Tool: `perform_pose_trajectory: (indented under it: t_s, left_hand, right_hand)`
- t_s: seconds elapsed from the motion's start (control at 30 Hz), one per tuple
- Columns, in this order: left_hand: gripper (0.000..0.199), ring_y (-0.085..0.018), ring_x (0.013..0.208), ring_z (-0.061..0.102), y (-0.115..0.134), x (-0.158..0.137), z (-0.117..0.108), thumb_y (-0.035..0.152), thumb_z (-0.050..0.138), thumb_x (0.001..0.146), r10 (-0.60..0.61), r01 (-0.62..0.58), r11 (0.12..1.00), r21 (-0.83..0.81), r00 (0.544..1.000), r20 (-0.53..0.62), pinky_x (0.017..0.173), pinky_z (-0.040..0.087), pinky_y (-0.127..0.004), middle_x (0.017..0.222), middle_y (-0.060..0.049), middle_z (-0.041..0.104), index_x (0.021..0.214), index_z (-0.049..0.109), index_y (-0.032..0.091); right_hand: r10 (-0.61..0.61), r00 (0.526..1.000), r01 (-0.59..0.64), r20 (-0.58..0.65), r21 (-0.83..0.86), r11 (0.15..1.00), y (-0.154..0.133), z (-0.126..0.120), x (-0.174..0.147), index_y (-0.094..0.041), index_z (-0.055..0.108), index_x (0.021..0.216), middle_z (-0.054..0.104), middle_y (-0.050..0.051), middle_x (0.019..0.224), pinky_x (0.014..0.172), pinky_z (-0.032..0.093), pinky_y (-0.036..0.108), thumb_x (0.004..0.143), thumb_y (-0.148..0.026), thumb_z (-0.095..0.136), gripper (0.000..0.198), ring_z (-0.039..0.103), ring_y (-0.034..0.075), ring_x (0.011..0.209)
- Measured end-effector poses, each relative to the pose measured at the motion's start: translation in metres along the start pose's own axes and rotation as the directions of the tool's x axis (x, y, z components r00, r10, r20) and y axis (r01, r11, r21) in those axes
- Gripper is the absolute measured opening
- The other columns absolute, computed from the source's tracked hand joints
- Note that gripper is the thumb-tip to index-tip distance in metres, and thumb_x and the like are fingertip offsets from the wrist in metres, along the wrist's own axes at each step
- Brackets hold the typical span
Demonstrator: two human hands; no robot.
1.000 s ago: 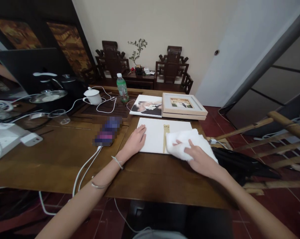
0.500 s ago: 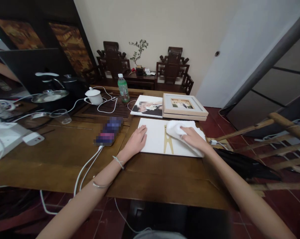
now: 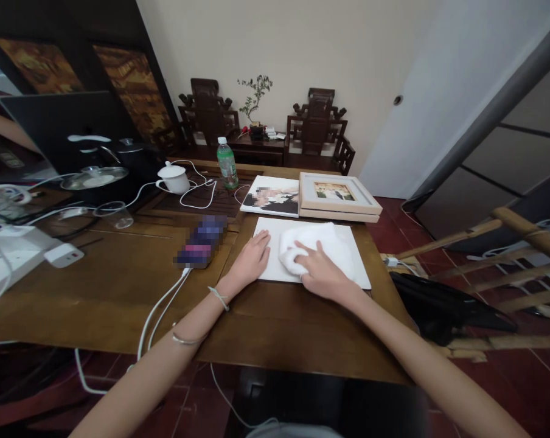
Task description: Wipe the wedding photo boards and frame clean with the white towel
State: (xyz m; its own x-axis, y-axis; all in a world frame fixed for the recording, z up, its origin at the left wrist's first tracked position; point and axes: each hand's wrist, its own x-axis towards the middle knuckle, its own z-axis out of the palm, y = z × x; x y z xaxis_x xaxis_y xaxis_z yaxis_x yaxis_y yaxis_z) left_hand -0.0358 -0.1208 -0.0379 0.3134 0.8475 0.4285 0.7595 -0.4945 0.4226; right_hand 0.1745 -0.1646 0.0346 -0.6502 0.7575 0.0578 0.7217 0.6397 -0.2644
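A flat white board (image 3: 275, 272) lies near the front edge of the wooden table. My left hand (image 3: 253, 255) rests flat on its left end, fingers stretched out and holding nothing. On the board's middle and right is a bunched white cloth (image 3: 336, 243). My right hand (image 3: 323, 272) presses on this cloth and grips it, with some fingers sunk into its folds. The cloth hides the gold marking on the board. Just behind the board are a photo panel (image 3: 281, 205) and a stack of pale wooden frames (image 3: 339, 210), the top one holding a picture.
Left of my left hand lies a phone (image 3: 204, 240) with white cables. Further left are a clear plastic cup (image 3: 115, 214), a lidded white mug (image 3: 173, 179), a power strip (image 3: 14, 255) and a laptop (image 3: 65, 128). A green-labelled bottle (image 3: 227, 164) stands behind.
My right hand has moved left and toward me with the cloth, from the board's right part over its middle, covering the gold marking. My left hand has stayed in place.
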Motion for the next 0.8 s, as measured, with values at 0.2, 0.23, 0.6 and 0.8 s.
perform_pose_trajectory:
  t_s: [0.2, 0.23, 0.6, 0.8]
  left_hand:
    - [0.039, -0.028, 0.132, 0.043, 0.0, 0.0, 0.001, 0.02, 0.037, 0.09, 0.001, -0.001, 1.0, -0.028, 1.0, -0.013, 0.111, 0.035, -0.047, 0.135, -0.019, 0.052, 0.123, 0.054, 0.008]
    - [0.039, -0.027, 0.132, 0.043, 0.0, 0.0, 0.001, 0.02, 0.037, 0.09, 0.004, -0.004, 0.999, -0.032, 1.0, -0.014, 0.111, 0.035, -0.047, 0.135, -0.018, 0.052, 0.124, 0.054, 0.009]
    - [0.04, -0.029, 0.132, 0.042, -0.004, 0.0, 0.002, 0.023, 0.037, 0.091, -0.019, 0.02, 0.998, -0.059, 1.0, 0.005, 0.11, 0.034, -0.05, 0.138, -0.019, 0.049, 0.125, 0.053, 0.008]
    - [0.041, -0.028, 0.133, 0.041, -0.004, 0.0, 0.002, 0.019, 0.035, 0.09, -0.024, 0.026, 0.996, -0.087, 1.0, 0.018, 0.111, 0.033, -0.05, 0.139, -0.021, 0.048, 0.126, 0.052, 0.006]
  right_hand:
    - [-0.098, 0.992, 0.091, 0.079, 0.092, 0.992, -0.022, -0.008, -0.042, -0.017, 0.06, 0.105, 0.059, 0.015, 0.127, 0.109, 0.016, 0.061, 0.066, -0.002, 0.04, 0.046, 0.031, 0.027, 0.137]
    - [-0.087, 0.993, 0.08, 0.081, 0.087, 0.993, -0.02, -0.01, -0.04, -0.017, 0.06, 0.103, 0.06, 0.015, 0.126, 0.109, 0.017, 0.059, 0.066, -0.003, 0.04, 0.045, 0.033, 0.027, 0.136]
    - [0.097, 0.994, -0.1, -0.058, -0.061, 0.993, 0.019, -0.007, 0.063, -0.013, 0.061, 0.111, 0.061, 0.018, 0.121, 0.102, 0.023, 0.061, 0.072, -0.005, 0.04, 0.045, 0.049, 0.033, 0.12]
    - [-0.046, 0.999, 0.048, 0.024, -0.076, 0.996, -0.01, 0.005, 0.036, -0.012, 0.061, 0.11, 0.05, 0.022, 0.135, 0.101, 0.017, 0.071, 0.069, -0.003, 0.042, 0.046, 0.026, 0.035, 0.137]
